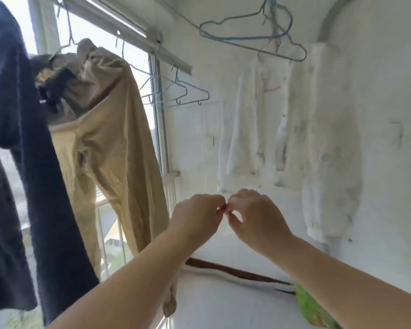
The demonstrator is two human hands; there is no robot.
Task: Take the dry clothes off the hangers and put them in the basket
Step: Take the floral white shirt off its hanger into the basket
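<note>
My left hand (197,217) and my right hand (254,214) meet at chest height in the middle of the view. Their fingers are curled and the fingertips pinch together. A tiny reddish spot shows where they touch; I cannot tell if it is an object. Just above and behind them a white shirt (244,129) hangs on a grey wire hanger (282,52) by the wall. A second white garment (330,157) hangs to its right. Tan trousers (109,143) hang at the window on the left, and a dark navy garment (19,143) hangs nearest me.
Empty blue hangers (244,36) dangle from a line overhead. More empty hangers (183,93) hang on the window rail. A brown strip (235,273) lies on the white floor. A green object (311,307) peeks in at the lower right. No basket is plainly in view.
</note>
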